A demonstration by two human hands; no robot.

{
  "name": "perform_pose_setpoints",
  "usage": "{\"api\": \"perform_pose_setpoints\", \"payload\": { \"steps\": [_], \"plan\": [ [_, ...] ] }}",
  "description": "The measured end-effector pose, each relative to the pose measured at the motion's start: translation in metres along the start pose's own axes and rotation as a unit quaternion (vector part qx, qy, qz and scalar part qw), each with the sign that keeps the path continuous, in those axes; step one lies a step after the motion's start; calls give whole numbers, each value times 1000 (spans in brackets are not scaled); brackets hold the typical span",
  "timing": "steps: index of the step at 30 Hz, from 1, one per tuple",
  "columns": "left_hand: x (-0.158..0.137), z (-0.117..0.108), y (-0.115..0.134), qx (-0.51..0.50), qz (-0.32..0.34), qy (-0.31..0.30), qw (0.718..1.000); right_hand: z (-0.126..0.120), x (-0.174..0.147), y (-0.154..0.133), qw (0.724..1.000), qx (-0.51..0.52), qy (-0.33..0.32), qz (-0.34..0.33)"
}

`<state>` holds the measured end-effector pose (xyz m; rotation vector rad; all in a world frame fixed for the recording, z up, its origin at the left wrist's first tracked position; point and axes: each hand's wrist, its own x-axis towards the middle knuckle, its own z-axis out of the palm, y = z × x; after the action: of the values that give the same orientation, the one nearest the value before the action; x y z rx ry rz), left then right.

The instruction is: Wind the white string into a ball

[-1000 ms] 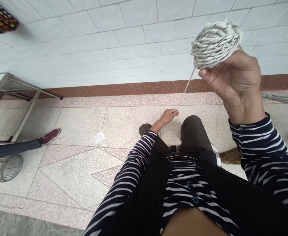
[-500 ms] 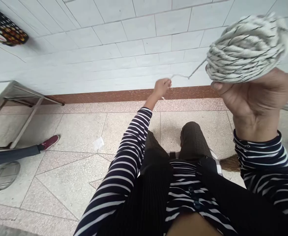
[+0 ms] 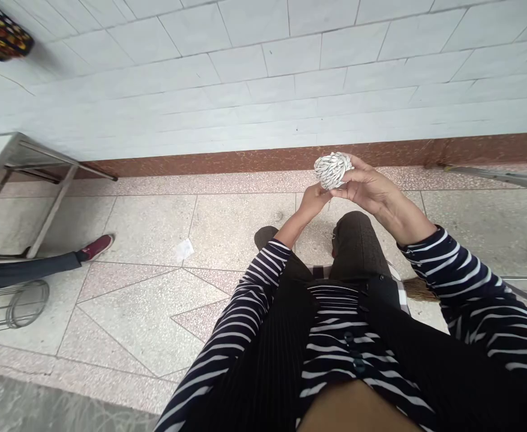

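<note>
Near the wall's base, in front of my knees, I hold a wound bundle of white cord (image 3: 330,170) with dark flecks. My right hand (image 3: 375,191) is wrapped around its right side, thumb and fingers pressing on the coils. Just below the bundle, my left hand (image 3: 314,203) is closed, its fingertips meeting the bundle's underside near the right fingers. What exactly the left fingertips pinch is partly hidden, but they are at the cord. No loose strand stretches between the hands.
A white-tiled wall (image 3: 245,114) with a brown skirting (image 3: 218,158) runs ahead. At left are a metal-legged table (image 3: 42,222), a wire stool (image 3: 28,305) and another person's shoe (image 3: 98,247). White paper (image 3: 184,249) lies on the floor; a broom head (image 3: 419,289) is at right.
My right hand has brought the cord bundle down and leftward, away from the camera. My left hand has come to meet it, and the strand that was stretched between the hands no longer shows.
</note>
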<state>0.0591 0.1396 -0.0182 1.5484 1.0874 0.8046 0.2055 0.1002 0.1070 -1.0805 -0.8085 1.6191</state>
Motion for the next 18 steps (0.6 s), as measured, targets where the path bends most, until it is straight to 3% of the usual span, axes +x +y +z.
{"api": "perform_pose_setpoints", "payload": {
  "steps": [3,8,13,18],
  "plan": [
    [-11,2,9,-13,13,18,1000,-1,-1,-1,999,-39,-17,-22],
    [-31,-3,13,12,38,-23,999,-11,-4,-1,995,-84,-11,-59],
    [-49,-11,2,102,-2,-46,994,-15,-11,7,996,-58,-1,-65],
    [-64,-7,-2,100,-33,-43,993,-9,-14,5,995,-50,-9,-87]
  ]
}}
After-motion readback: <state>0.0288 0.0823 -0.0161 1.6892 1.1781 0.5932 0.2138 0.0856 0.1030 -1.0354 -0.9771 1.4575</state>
